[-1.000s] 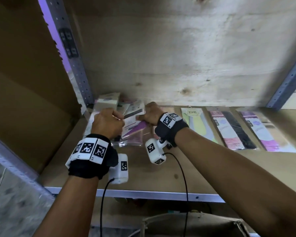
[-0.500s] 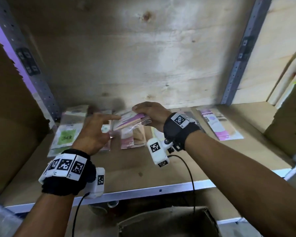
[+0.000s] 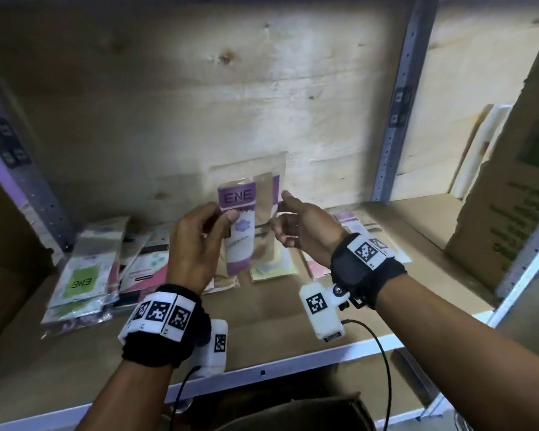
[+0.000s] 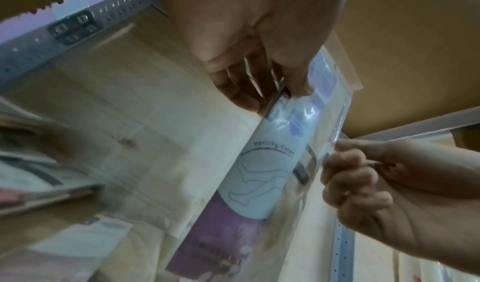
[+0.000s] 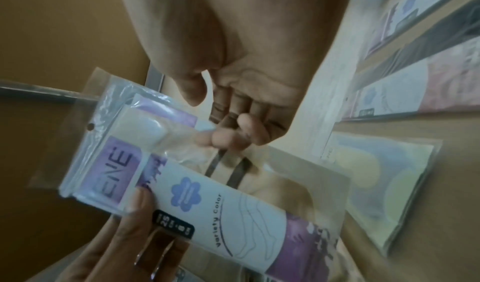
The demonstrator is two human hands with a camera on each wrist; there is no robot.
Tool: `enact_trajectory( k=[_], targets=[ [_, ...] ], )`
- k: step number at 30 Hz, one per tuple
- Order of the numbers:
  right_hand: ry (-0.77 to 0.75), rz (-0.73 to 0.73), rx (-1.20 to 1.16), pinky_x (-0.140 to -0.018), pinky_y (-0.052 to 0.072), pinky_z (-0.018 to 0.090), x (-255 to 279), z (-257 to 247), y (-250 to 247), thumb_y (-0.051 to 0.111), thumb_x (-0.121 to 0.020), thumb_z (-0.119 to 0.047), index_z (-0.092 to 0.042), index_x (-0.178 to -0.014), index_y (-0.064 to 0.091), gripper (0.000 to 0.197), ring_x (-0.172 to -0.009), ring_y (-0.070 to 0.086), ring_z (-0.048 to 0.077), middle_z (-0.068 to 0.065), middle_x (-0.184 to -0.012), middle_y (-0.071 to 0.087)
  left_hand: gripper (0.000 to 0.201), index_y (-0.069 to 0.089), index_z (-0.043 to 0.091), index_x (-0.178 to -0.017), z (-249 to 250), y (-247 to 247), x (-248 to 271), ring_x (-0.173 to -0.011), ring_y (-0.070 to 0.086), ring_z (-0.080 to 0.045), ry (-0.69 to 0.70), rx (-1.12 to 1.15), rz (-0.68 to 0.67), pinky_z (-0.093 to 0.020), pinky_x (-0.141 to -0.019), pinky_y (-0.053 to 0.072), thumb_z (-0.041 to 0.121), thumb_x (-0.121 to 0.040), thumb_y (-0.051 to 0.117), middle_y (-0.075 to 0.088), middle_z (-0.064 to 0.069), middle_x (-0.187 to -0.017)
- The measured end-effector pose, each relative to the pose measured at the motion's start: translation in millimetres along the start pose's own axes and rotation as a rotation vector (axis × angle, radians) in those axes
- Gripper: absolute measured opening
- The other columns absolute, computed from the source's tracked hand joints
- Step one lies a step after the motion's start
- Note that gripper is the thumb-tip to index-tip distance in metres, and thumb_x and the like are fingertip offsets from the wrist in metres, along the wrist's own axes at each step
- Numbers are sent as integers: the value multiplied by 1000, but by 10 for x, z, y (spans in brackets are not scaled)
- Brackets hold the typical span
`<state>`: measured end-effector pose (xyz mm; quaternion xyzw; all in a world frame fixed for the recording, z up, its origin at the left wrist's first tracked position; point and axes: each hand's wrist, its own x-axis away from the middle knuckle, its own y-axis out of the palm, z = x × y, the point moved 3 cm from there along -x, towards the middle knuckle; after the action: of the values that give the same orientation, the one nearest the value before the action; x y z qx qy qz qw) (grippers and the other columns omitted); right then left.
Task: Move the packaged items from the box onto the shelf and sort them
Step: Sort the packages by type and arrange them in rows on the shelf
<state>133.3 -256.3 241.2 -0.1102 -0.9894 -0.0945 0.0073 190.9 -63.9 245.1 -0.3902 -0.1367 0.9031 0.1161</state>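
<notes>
Both hands hold clear sock packets upright above the wooden shelf (image 3: pixel 262 334). My left hand (image 3: pixel 223 214) pinches the left edge of a packet with a purple ENE card (image 3: pixel 238 234), thumb on its front. My right hand (image 3: pixel 279 209) pinches the right edge of a second clear packet (image 3: pixel 274 185) just behind it, with beige contents. In the right wrist view the purple packet (image 5: pixel 207 200) overlaps the beige one (image 5: pixel 275 175), and the right hand (image 5: pixel 226 140) grips there. In the left wrist view my left hand (image 4: pixel 275 95) holds the purple packet (image 4: pixel 267 175).
A loose pile of packets (image 3: pixel 84 275), a green ENE one on top, lies at the shelf's left. Yellow (image 3: pixel 271 269) and pink (image 3: pixel 316 265) packets lie flat behind the hands. A cardboard box (image 3: pixel 507 213) stands at right past the metal upright (image 3: pixel 395 119). An open box (image 3: pixel 293 413) sits below.
The packets came up off the pile and now stand upright. My left hand, open half a second ago, has taken hold of the purple packet. The view has swung right.
</notes>
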Motion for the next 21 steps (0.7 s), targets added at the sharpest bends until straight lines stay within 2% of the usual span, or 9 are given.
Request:
enact_trajectory(
  k=[2,4,6,8,11,14,16,18,21],
  targets=[
    [-57,47,48,-52,27,26,-2,56,-98,52,-99,-43,-10,-95,56,33,-53,35,16,1,-58,44,22,62,30,-77,-77,70,-40,-63,57,2,-18,46,15,-14,-58,46,44,-95,60,66,13,-72],
    [-120,97,151,-56,23,27,9,122,-204,58,-96,-42,-8,-94,63,34,-59,29,16,0,-61,37,28,62,30,-75,-215,136,-73,-62,60,-3,-83,65,18,-29,-61,54,52,-93,59,68,11,-70],
    [-166,108,325,-61,29,23,27,203,-306,62,-92,-43,-13,-84,71,32,-60,43,14,-4,-64,48,35,65,24,-78,-368,238,-100,-63,62,-9,-187,99,-17,-42,-69,57,57,-90,59,69,8,-69],
    [-182,40,443,-66,40,24,62,285,-353,66,-91,-38,-29,-71,72,23,-64,57,5,-14,-67,62,39,68,17,-81,-469,360,-119,-64,61,-13,-288,190,-42,-50,-74,57,55,-87,62,70,1,-70],
    [-121,-47,432,-79,49,32,65,415,-426,68,-92,-23,-20,-96,72,6,-81,65,18,0,-90,72,27,73,18,-79,-619,551,-150,-61,58,-12,-393,264,-54,-42,-69,55,42,-89,65,68,-7,-68],
    [-63,-57,380,-93,53,38,57,501,-557,66,-93,-13,-14,-112,66,19,-100,68,25,8,-111,73,21,75,15,-84,-745,702,-156,-67,61,-18,-504,330,-130,-37,-72,54,32,-92,67,69,-9,-74],
    [-16,-79,419,-105,48,45,65,542,-656,65,-94,-15,-9,-118,65,25,-112,67,26,10,-118,71,13,76,16,-92,-800,776,-168,-78,65,-21,-539,357,-176,-34,-72,57,27,-91,70,76,-12,-89],
    [20,-129,435,-109,44,46,75,588,-753,63,-96,-14,-5,-122,63,28,-117,65,24,10,-122,70,10,74,19,-96,-833,819,-196,-85,68,-22,-564,382,-159,-33,-74,57,23,-87,73,77,-7,-96],
    [80,-180,509,-113,39,46,119,617,-857,61,-97,-14,-4,-129,61,33,-124,60,23,8,-129,66,26,68,13,-108,-895,824,-231,-87,71,-23,-612,436,-71,-34,-76,58,21,-84,77,77,-5,-98]
  ],
)
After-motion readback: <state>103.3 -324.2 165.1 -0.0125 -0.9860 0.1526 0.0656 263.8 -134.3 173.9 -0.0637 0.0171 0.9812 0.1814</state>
